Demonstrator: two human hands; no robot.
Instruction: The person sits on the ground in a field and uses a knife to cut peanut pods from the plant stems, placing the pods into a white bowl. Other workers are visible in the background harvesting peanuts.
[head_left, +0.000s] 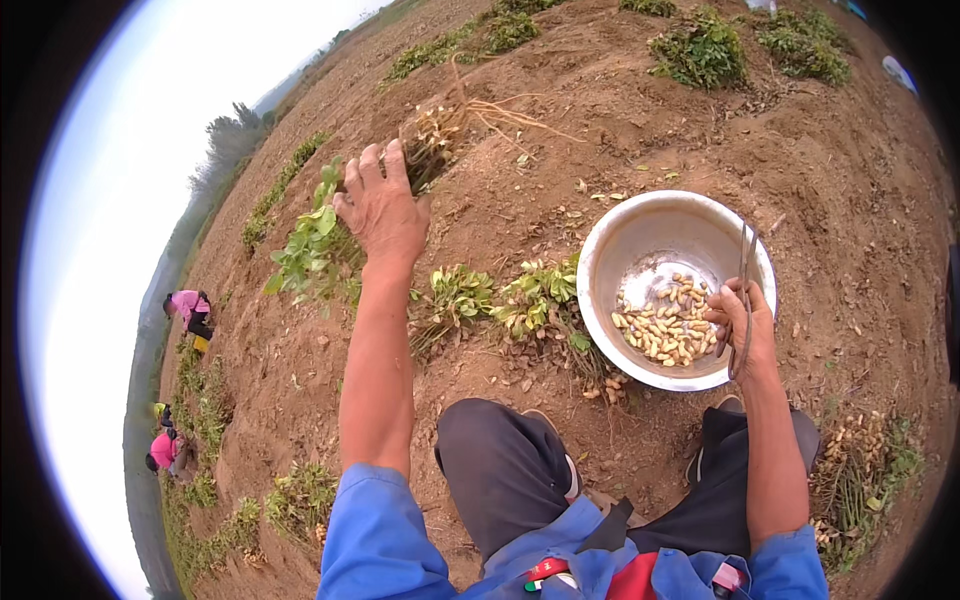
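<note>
My left hand [382,212] reaches out over the soil at the upper left, its fingers stretched and slightly apart. Under and beside it is an uprooted peanut plant, with green leaves [315,245] on one side and tangled pale roots [437,130] on the other. Whether the palm touches its stems is hidden. My right hand [745,318] is closed around a thin two-pronged metal tool [748,255] at the right rim of a wide metal basin [612,235]. Loose peanuts [668,325] lie in the bottom of that basin.
Pulled peanut plants [455,300] lie just left of the basin, and another heap [865,480] is at lower right. Leafy bunches [700,48] dot the far soil. Co-workers in pink [187,303] bend at the far left. My knees [500,470] flank the near ground.
</note>
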